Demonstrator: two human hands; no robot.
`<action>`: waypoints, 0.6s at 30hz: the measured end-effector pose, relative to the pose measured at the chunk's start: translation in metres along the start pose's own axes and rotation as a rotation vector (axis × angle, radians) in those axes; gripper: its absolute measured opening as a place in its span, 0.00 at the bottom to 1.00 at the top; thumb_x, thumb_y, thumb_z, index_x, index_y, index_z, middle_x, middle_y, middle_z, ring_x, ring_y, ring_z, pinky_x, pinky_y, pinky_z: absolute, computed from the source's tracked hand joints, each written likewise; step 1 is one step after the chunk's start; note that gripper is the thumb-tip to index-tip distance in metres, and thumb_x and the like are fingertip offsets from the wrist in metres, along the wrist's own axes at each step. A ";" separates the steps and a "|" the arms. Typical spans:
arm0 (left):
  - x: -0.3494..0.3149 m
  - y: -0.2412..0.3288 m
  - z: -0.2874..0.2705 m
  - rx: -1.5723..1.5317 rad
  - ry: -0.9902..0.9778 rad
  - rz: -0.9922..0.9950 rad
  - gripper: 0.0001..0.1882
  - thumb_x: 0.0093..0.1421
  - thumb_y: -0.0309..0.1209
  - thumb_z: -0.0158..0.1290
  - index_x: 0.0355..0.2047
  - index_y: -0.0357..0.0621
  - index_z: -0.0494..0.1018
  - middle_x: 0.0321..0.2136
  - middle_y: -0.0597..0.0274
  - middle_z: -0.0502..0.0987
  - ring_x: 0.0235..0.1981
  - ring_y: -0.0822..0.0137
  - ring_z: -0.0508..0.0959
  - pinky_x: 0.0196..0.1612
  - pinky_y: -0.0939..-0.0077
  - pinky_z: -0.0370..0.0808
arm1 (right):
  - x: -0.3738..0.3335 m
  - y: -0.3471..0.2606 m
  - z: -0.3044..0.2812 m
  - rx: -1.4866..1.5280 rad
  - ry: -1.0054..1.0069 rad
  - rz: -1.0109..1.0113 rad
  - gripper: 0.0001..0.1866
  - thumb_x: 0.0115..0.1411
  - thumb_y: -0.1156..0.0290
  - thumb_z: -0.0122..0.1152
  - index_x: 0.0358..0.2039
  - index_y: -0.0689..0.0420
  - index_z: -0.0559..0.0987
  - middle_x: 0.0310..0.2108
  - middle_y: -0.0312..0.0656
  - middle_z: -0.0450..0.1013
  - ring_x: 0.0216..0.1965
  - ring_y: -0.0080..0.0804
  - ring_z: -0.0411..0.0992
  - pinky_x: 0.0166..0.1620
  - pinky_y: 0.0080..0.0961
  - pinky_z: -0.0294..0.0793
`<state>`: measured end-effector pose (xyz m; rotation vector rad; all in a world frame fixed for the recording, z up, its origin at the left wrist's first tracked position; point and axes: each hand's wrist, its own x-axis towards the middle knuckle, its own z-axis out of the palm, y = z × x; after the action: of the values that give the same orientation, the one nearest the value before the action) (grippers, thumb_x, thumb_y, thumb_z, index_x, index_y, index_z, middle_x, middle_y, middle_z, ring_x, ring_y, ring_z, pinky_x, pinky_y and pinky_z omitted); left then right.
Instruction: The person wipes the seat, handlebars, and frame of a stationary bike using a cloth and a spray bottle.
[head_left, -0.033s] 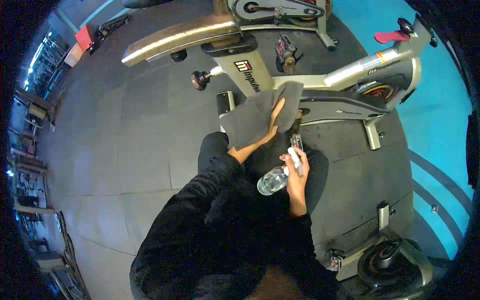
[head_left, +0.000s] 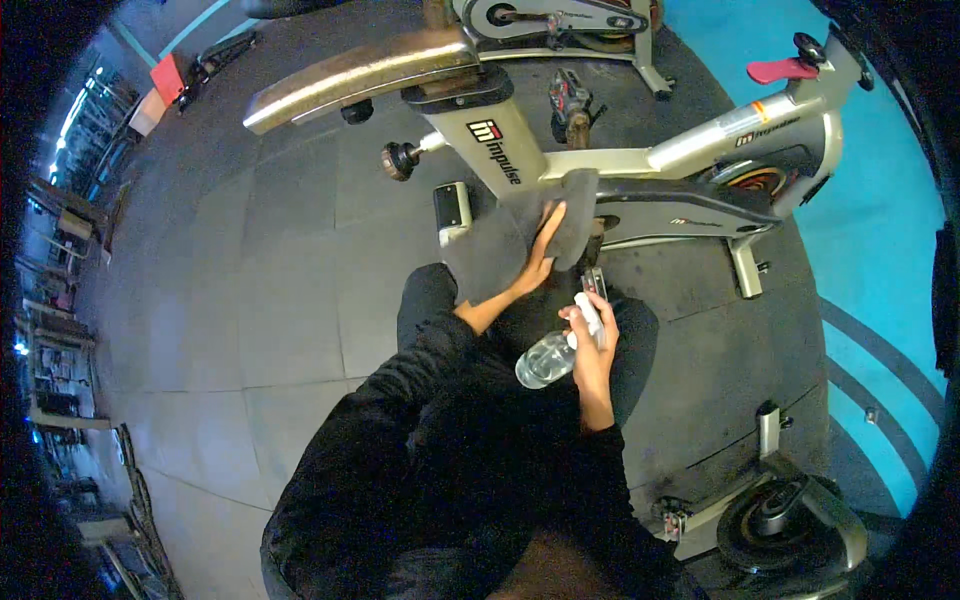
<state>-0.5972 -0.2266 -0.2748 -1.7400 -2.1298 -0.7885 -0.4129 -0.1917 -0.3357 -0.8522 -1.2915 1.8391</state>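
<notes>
My left hand (head_left: 543, 245) presses a dark grey cloth (head_left: 497, 243) against the lower frame of a silver exercise bike (head_left: 490, 140). Cloth shows on both sides of its fingers, which reach away from me; part of the grip is hidden. Closer to me, my right hand (head_left: 592, 340) is wrapped round the white trigger head of a clear spray bottle (head_left: 546, 361). The bottle is tilted, its base pointing left, with clear liquid inside. Just beyond the right hand is a bike pedal (head_left: 593, 282), partly covered by it.
The bike's padded seat (head_left: 365, 78) juts out to the left above a black adjusting knob (head_left: 400, 160). A second pedal (head_left: 568, 100) sticks out on the far side. Another bike (head_left: 560, 25) stands beyond, and a black flywheel (head_left: 775, 520) sits at lower right. Dark mats (head_left: 290, 300) cover the floor.
My left hand and the cloth have shifted very slightly toward me and to the left. The spray bottle and my right hand look almost the same.
</notes>
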 end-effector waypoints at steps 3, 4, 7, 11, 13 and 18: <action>-0.058 -0.039 0.068 -0.430 0.041 -0.317 0.37 0.50 0.23 0.51 0.64 0.47 0.60 0.60 0.41 0.64 0.61 0.42 0.64 0.62 0.58 0.63 | -0.003 -0.001 0.014 -0.018 -0.055 -0.030 0.18 0.61 0.74 0.62 0.51 0.59 0.72 0.37 0.40 0.76 0.34 0.21 0.73 0.34 0.16 0.71; -0.077 -0.052 0.081 -0.535 -0.041 -0.510 0.35 0.50 0.20 0.49 0.62 0.46 0.62 0.60 0.40 0.64 0.60 0.43 0.66 0.61 0.61 0.64 | -0.004 -0.003 0.017 -0.054 -0.076 -0.049 0.18 0.61 0.74 0.62 0.51 0.59 0.72 0.37 0.40 0.76 0.35 0.22 0.74 0.36 0.16 0.72; -0.119 -0.061 0.086 -0.551 -0.078 -0.849 0.33 0.50 0.15 0.46 0.60 0.39 0.61 0.54 0.34 0.69 0.57 0.44 0.70 0.59 0.62 0.66 | -0.003 -0.008 0.017 -0.069 -0.116 -0.084 0.17 0.61 0.74 0.62 0.51 0.60 0.73 0.38 0.40 0.76 0.37 0.23 0.74 0.38 0.17 0.74; -0.131 -0.042 0.054 -0.754 -0.125 -0.631 0.38 0.47 0.15 0.49 0.62 0.37 0.56 0.54 0.34 0.67 0.58 0.43 0.68 0.60 0.61 0.65 | 0.005 -0.018 0.017 -0.097 -0.132 -0.081 0.19 0.60 0.74 0.63 0.51 0.62 0.73 0.40 0.42 0.76 0.40 0.24 0.75 0.41 0.18 0.74; -0.122 -0.029 0.029 -0.791 -0.360 -0.380 0.44 0.44 0.16 0.52 0.63 0.37 0.50 0.54 0.38 0.62 0.61 0.41 0.62 0.64 0.58 0.60 | 0.008 -0.029 0.027 -0.051 -0.153 -0.118 0.19 0.60 0.74 0.63 0.51 0.63 0.73 0.42 0.43 0.76 0.43 0.26 0.74 0.46 0.21 0.73; -0.115 0.009 -0.008 -0.814 -0.435 -0.287 0.57 0.34 0.28 0.67 0.65 0.42 0.49 0.56 0.42 0.58 0.61 0.41 0.58 0.66 0.57 0.56 | 0.014 -0.046 0.054 -0.156 -0.195 -0.246 0.20 0.59 0.76 0.62 0.52 0.62 0.72 0.41 0.43 0.77 0.42 0.25 0.75 0.42 0.20 0.74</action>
<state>-0.5622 -0.3235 -0.3277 -2.1431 -2.5968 -1.6706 -0.4570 -0.1949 -0.2781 -0.5727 -1.6030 1.6738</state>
